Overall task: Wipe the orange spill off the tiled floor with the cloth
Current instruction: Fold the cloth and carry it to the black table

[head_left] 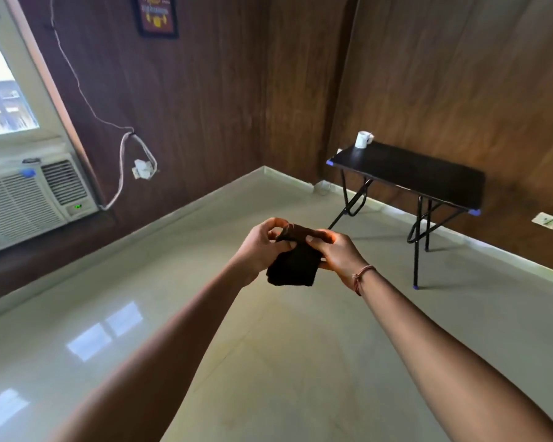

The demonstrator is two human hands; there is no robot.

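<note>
A dark brown folded cloth point(296, 266) hangs in mid-air in front of me, well above the pale tiled floor point(268, 362). My left hand point(262, 245) pinches its upper left corner. My right hand point(339, 250) grips its upper right edge, with a thread band on that wrist. Both arms reach forward from the bottom of the view. No orange spill shows on the glossy tiles that I can see.
A black folding table point(428, 177) with a white mug point(363, 139) stands against the wooden wall at the right. A window air conditioner point(29, 196) and a loose hanging cable point(122, 161) are at the left wall. A wall socket point(547, 220) sits low at the far right.
</note>
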